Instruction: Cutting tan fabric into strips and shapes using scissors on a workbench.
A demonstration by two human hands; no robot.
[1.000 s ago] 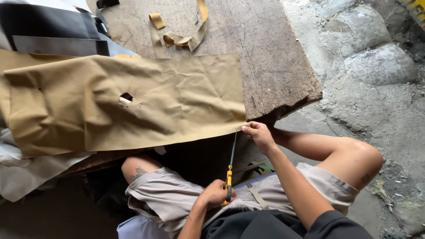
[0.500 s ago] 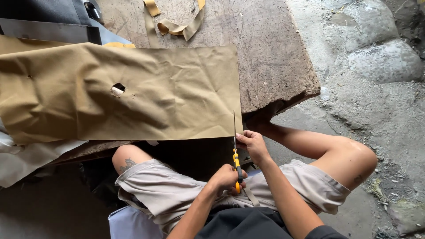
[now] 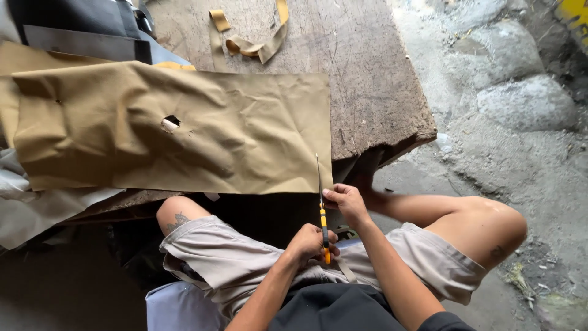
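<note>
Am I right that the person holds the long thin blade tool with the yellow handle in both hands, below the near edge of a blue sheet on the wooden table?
Not quite: in the head view the sheet is tan, not blue. Both the left hand and right hand do hold the yellow-handled blade tool below its near edge on the wooden table.

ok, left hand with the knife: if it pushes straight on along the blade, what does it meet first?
Probably the right hand, which pinches the blade just ahead of the left hand; past it, the tan fabric sheet. Depth is unclear.
</note>
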